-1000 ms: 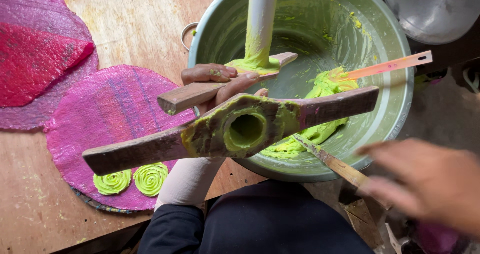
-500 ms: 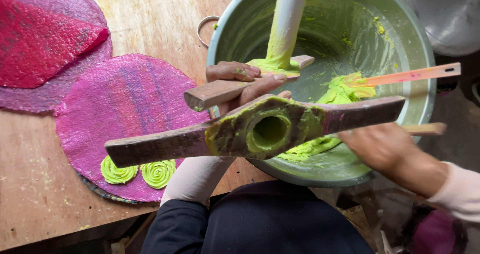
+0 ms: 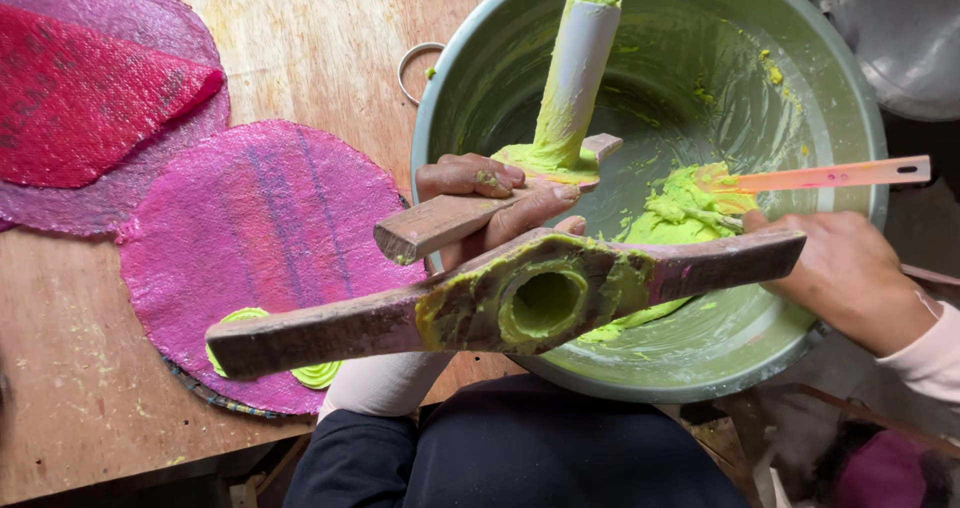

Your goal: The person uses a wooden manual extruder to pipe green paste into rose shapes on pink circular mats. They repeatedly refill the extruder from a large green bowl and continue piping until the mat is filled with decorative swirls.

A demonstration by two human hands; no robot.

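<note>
1. Since the earlier frames, the right hand (image 3: 850, 273) has come in from the lower right and now sits over the near rim of the metal basin (image 3: 850, 118), next to the green dough (image 3: 690, 208).
2. Left hand (image 3: 495, 203): closed around the wooden press (image 3: 540, 303), fingers wrapped over its upper handle.
3. Wooden press: held level across the near edge of the basin, its round dough-smeared barrel opening upward; the white plunger (image 3: 578, 68) stands tilted behind it.
4. Right hand: partly hidden behind the press arm; its grip cannot be told. An orange spatula (image 3: 830, 175) lies just above it, blade in the dough.
5. Pink woven mat (image 3: 260, 248): on the wooden table (image 3: 300, 28), left of the basin, with two green spirals (image 3: 318, 373) at its near edge.
</note>
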